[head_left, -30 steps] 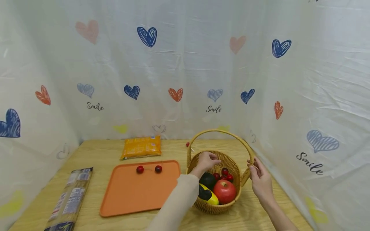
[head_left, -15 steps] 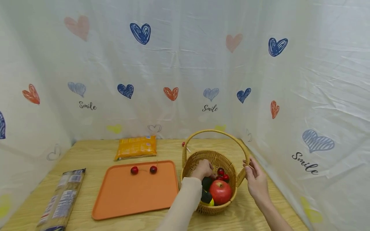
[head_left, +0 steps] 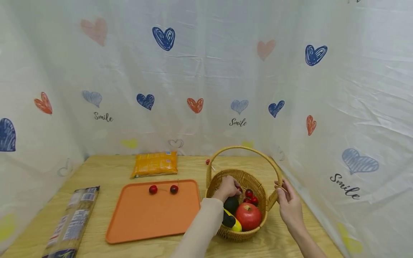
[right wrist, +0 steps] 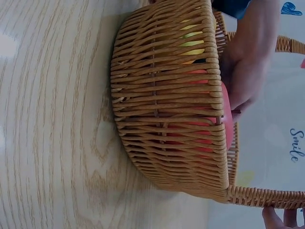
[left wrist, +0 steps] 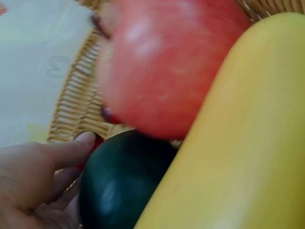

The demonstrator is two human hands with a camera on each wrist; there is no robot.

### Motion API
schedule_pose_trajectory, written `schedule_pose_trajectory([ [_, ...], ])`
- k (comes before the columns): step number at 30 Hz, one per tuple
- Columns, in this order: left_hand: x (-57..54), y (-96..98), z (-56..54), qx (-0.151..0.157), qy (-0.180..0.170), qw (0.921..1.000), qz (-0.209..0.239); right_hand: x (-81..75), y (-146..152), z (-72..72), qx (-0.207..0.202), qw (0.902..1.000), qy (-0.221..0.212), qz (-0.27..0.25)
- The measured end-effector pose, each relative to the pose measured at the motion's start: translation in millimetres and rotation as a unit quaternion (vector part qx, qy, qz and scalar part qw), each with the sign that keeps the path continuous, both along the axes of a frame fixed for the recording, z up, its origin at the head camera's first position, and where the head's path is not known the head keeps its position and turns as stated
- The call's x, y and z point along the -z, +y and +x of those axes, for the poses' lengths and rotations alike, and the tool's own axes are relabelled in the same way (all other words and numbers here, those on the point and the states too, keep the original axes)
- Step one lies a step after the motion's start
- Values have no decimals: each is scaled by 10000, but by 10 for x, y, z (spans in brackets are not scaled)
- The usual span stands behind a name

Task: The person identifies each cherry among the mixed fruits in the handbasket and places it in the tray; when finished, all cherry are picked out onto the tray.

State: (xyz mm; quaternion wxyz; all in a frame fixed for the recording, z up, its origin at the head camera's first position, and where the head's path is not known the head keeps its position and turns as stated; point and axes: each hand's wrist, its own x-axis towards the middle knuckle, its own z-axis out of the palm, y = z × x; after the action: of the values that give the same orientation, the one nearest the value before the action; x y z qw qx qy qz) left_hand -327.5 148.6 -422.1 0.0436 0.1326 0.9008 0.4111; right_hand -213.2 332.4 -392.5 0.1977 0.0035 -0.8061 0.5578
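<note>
A round wicker basket [head_left: 237, 234] with a tall hooped handle stands on the wooden table. My left hand [head_left: 228, 187] reaches inside it, pinching a red cherry [head_left: 239, 189] between thumb and fingers; the left wrist view shows this cherry [left wrist: 98, 141] partly hidden behind the thumb. Several more cherries [head_left: 249, 193] lie to the right. Closer in are a red pomegranate [head_left: 248, 216], a dark green rounded fruit [head_left: 231, 205] and a long yellow fruit [left wrist: 238, 138]. My right hand [head_left: 290, 206] holds the basket handle [head_left: 278, 172] low on its right side.
Left of the basket lies an orange tray [head_left: 151, 218] bearing two cherries [head_left: 153, 189]. Behind it is an orange packet [head_left: 155, 164]; a long clear packet [head_left: 73, 222] lies far left. A small red-topped stick [head_left: 208, 162] sits behind the basket. Heart-printed curtains surround the table.
My left hand has gone from above the basket down among the fruit, taken a cherry and drawn it slightly left. The right hand keeps its hold on the handle.
</note>
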Motion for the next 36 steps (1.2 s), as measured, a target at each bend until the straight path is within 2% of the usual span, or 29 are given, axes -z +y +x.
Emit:
schedule_pose_trajectory([
  [4,-75,-80,0,31,116,9986,506,-4,34,7,23,10000,-4,35],
  [7,-129,-124,26,266,89,9960,849,-4,70,17,72,10000,-46,45],
  [10,-181,-158,73,557,43,9933,1008,-1,93,28,132,9999,-110,12],
  [13,-232,-205,135,741,163,9921,1000,1,97,35,191,9997,-151,33],
  [18,-295,-375,305,1001,182,9888,1096,9,80,36,201,9996,-113,138],
  [24,-268,-692,559,1432,146,9829,1147,28,22,20,204,9996,-137,103],
  [27,-245,-816,602,1468,220,9805,1286,25,-6,9,206,9995,-225,88],
  [31,-255,-1014,607,1351,171,9785,1551,7,-37,-3,159,9994,-290,42],
  [34,-262,-1263,582,1114,102,9796,1671,-4,-48,-5,123,9997,-221,-5],
  [36,-246,-1495,543,948,89,9782,1847,-13,-57,-6,118,9998,-160,-11],
])
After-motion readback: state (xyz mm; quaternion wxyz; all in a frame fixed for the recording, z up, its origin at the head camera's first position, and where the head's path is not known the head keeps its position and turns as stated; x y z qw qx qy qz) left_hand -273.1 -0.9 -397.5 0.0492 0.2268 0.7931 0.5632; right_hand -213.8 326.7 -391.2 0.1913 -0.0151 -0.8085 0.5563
